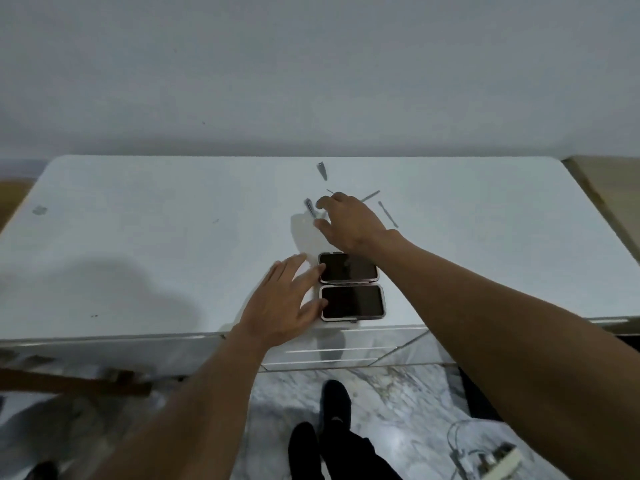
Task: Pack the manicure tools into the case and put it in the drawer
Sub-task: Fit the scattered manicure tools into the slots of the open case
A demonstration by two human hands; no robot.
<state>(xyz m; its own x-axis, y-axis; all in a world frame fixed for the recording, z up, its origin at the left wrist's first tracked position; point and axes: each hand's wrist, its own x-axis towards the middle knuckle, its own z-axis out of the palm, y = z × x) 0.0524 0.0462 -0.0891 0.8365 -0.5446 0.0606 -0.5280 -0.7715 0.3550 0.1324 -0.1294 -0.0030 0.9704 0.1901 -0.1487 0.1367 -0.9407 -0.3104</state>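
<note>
- Right hand [346, 220] hovers with fingers spread and holding nothing, just right of a nail clipper [309, 206], beyond the open case [353, 303].
- Left hand [287, 299] lies flat, straight fingers touching the case's left edge.
- The clipper and thin tools [389, 214] look light, stiff and slippery; I judge a pinch across the sides at mid-length suits them best.

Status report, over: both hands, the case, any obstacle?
Left hand open, fingers on open case. Right hand open, over small tool. Case looks empty; other tools loose on tabletop. Nothing in the way.
</note>
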